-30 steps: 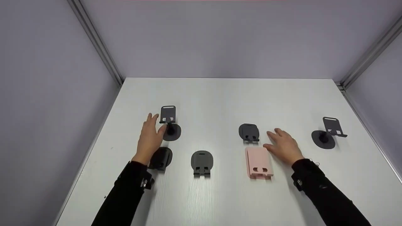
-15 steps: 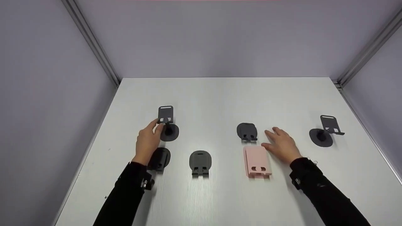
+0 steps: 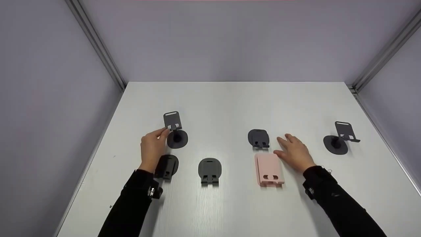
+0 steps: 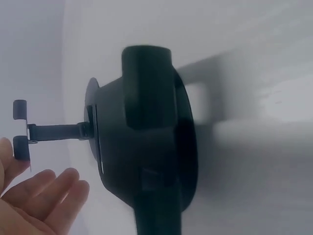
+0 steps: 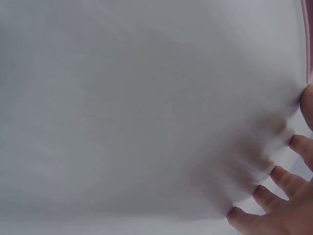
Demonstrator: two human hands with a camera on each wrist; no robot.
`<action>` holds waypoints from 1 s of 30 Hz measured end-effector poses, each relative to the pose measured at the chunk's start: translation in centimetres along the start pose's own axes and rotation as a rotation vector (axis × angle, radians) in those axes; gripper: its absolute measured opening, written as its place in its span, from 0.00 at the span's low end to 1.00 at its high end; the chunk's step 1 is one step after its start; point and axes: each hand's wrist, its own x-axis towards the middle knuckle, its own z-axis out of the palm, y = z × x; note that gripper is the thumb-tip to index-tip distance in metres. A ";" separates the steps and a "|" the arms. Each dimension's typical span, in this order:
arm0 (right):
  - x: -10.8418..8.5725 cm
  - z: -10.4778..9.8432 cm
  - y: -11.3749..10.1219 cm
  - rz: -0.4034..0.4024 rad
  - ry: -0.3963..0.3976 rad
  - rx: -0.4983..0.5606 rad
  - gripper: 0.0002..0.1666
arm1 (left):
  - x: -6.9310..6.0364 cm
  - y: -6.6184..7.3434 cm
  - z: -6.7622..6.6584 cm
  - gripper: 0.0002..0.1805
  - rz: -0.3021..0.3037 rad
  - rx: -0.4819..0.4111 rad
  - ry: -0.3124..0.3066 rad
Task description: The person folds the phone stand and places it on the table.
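At the left of the table, my left hand [image 3: 152,148] pinches the lower left corner of an unfolded dark grey phone stand [image 3: 173,120] between thumb and fingers. Its round base stays on the table and its plate is slightly turned. In the left wrist view the fingers [image 4: 58,193] hold the lip of that stand [image 4: 54,132]. My right hand [image 3: 295,152] rests on the table with fingers spread, beside a folded pink phone stand [image 3: 270,169]; the thumb is close to the pink stand's upper right corner. In the right wrist view, the fingertips [image 5: 281,176] touch the white surface.
A folded black stand [image 3: 167,167] lies just under my left wrist and looms large in the left wrist view. Two more folded stands, a greenish grey one [image 3: 210,170] and a dark one [image 3: 259,138], lie mid-table. Another unfolded stand [image 3: 340,138] is far right. Walls border the table.
My left hand has closed from spread fingers to a pinch on the unfolded stand's plate, which has turned and tilted slightly to the left. The right hand has stayed in place.
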 end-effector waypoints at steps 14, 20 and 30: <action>0.1 -0.2 -0.2 0.019 -0.017 0.017 0.37 | 0.5 0.0 0.3 0.12 -0.048 -0.110 0.006; 0.2 -0.1 -0.1 0.019 -0.017 0.019 0.37 | 0.5 -0.2 0.4 0.11 -0.074 -0.200 -0.017; 0.1 0.0 0.0 0.003 -0.011 0.025 0.37 | 0.4 0.4 0.5 0.10 -0.037 -0.194 -0.023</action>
